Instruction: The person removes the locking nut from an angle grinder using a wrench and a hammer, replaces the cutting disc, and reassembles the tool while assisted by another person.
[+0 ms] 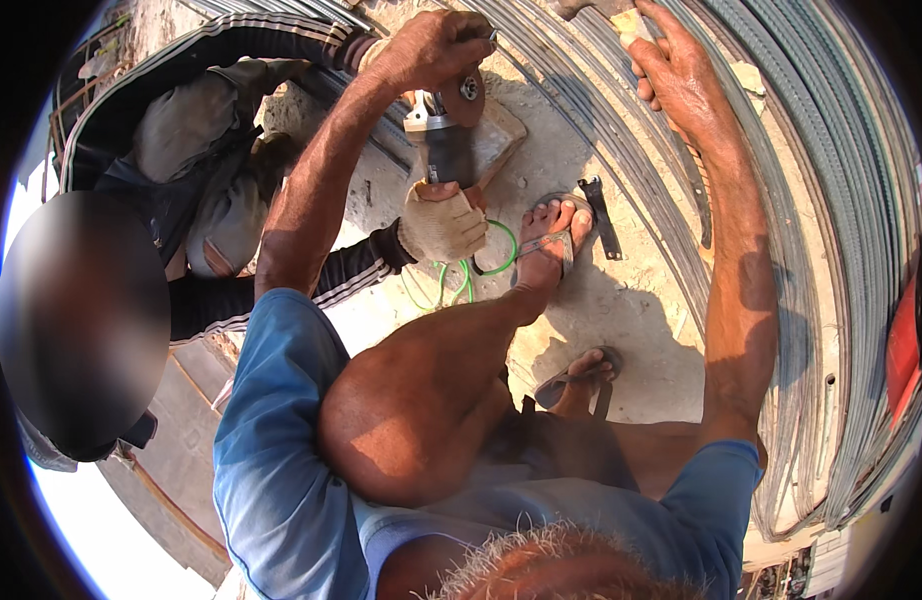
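Note:
My left hand point(436, 50) is closed beside the disc of an angle grinder point(451, 150); a small shiny bit shows at its fingertips, too little to name. A co-worker's gloved hand point(441, 220) grips the grinder's body from below. The co-worker's other glove is partly hidden behind my left wrist. On the right, my right hand point(671, 75) is wrapped round the handle of a hammer point(626, 22). Its head lies at the top edge of the view, and a dark lower handle point(703, 195) shows beneath my wrist.
Long bundles of steel rebar point(831, 200) curve along the right side and across the top. A block point(499, 140) lies behind the grinder. A green cord point(503, 250) loops near my sandalled foot point(546, 245). A black flat piece point(601, 218) lies beside it. The co-worker crouches at left.

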`<action>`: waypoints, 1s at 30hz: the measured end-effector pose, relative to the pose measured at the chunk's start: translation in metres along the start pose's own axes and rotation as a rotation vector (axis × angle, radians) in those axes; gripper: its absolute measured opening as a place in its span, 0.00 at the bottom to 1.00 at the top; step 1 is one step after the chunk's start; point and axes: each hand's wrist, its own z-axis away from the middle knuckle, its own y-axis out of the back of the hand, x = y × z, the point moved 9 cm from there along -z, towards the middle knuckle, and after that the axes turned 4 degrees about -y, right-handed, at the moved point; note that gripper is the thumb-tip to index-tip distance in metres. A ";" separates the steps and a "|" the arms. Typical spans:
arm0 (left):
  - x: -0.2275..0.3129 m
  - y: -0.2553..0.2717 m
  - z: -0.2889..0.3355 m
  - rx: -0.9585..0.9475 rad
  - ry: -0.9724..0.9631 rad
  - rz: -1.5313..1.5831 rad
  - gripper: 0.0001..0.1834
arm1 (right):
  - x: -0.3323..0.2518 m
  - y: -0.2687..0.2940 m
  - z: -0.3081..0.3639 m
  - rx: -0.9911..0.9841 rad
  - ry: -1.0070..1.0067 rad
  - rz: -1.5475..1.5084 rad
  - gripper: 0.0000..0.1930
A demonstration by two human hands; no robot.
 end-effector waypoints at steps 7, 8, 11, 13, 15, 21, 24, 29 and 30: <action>-0.021 -0.013 0.000 0.033 -0.067 -0.169 0.20 | 0.002 -0.007 -0.011 -0.028 -0.076 0.034 0.31; -0.015 -0.011 0.000 0.044 -0.072 -0.169 0.20 | -0.005 -0.007 -0.010 -0.021 -0.074 0.034 0.31; 0.000 -0.006 0.004 0.063 -0.077 -0.163 0.22 | -0.006 -0.005 -0.014 -0.018 -0.110 0.068 0.31; 0.000 -0.004 0.006 0.058 -0.069 -0.153 0.23 | -0.004 -0.002 -0.019 -0.009 -0.118 0.072 0.31; 0.003 -0.001 0.008 0.060 -0.100 -0.119 0.22 | -0.004 0.001 -0.027 0.018 -0.100 0.046 0.31; 0.009 0.001 0.011 0.092 -0.066 -0.047 0.20 | -0.002 -0.010 -0.045 -0.016 -0.061 0.067 0.31; 0.002 0.000 0.013 0.082 -0.033 -0.060 0.20 | -0.001 -0.025 -0.045 -0.108 -0.016 0.203 0.31; 0.011 0.007 0.007 0.133 -0.060 -0.026 0.09 | -0.010 0.000 -0.048 0.020 -0.039 -0.120 0.30; 0.011 0.006 0.005 0.142 -0.084 -0.027 0.09 | -0.005 0.010 -0.058 0.120 -0.076 -0.237 0.30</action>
